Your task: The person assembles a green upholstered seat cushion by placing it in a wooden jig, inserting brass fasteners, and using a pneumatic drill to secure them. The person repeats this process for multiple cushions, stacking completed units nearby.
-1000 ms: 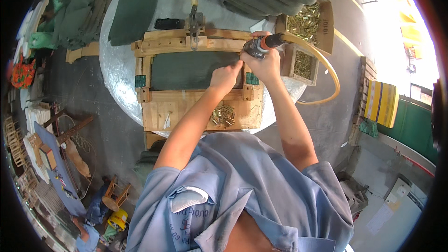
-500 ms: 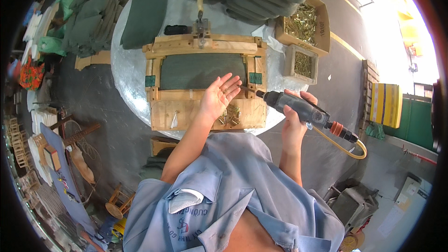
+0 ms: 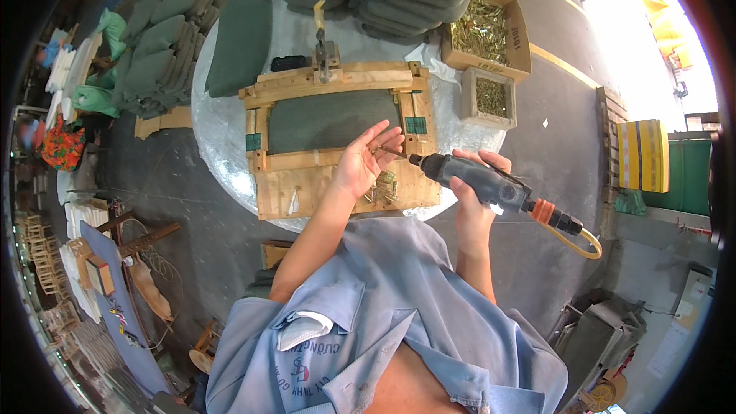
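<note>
My right hand is wrapped around a dark power screwdriver with an orange collar and a yellow hose at its rear. Its long bit points left, with the tip at the fingers of my left hand. That hand is palm up, fingers partly curled around a small brass-coloured piece of hardware, too small to name surely. Beneath both hands lies a wooden jig framing a dark green padded panel. Loose brass-coloured fittings lie in a pile on its near board.
A toggle clamp tops the jig's far side. On the plastic-wrapped round table are stacked green cushions, one flat cushion, a cardboard box of brass hardware and a smaller wooden box of fittings.
The bit's tip has come to my left fingers as the screwdriver shifted slightly left. My left fingers have curled in more. The whole view has shifted a little.
</note>
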{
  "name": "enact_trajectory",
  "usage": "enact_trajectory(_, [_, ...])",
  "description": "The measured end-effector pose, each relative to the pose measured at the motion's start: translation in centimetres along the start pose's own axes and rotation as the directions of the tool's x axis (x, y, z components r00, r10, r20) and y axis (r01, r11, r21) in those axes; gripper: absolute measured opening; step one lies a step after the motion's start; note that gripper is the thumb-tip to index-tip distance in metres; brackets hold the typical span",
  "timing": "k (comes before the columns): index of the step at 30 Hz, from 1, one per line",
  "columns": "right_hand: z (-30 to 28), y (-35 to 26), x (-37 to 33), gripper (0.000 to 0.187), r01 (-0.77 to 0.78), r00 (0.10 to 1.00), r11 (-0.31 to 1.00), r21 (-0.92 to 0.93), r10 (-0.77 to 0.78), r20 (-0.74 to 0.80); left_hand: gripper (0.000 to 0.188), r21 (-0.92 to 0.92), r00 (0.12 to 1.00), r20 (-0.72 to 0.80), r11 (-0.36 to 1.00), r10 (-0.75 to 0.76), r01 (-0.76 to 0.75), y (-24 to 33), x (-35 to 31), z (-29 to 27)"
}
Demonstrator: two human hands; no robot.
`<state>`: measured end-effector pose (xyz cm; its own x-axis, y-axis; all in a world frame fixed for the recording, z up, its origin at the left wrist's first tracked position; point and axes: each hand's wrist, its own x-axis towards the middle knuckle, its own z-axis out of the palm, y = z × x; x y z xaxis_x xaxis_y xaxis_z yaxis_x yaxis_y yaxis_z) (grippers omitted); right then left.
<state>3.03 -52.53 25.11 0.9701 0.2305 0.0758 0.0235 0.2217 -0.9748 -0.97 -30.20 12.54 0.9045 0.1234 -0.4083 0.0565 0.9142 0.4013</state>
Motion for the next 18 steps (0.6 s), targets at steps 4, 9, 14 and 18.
enact_trajectory(4, [-0.1, -0.3, -0.3, 0.063, 0.01, 1.0, 1.0, 0.021, -0.009, -0.024, 0.041, 0.015, 0.997, -0.071, 1.0, -0.019, 0.02, -0.3, 0.1, -1.3])
enact_trajectory(9, [-0.3, -0.5, -0.2, 0.062, 0.003, 0.999, 1.0, 0.022, -0.002, -0.047, 0.028, 0.008, 0.993, -0.055, 0.995, -0.103, 0.103, -0.8, 0.0, -2.9])
enact_trajectory(14, [-1.0, 0.2, 0.0, 0.063, 0.022, 0.996, 0.998, 0.065, -0.016, -0.083, 0.019, -0.057, 0.991, -0.112, 0.996, -0.078, 0.072, -1.4, 0.1, -2.7])
enact_trajectory(18, [-1.2, 0.2, 0.2, 0.063, 0.018, 0.997, 0.995, 0.093, -0.011, -0.083, 0.017, -0.059, 0.988, -0.142, 0.997, -0.063, 0.055, -1.3, 0.0, -2.8])
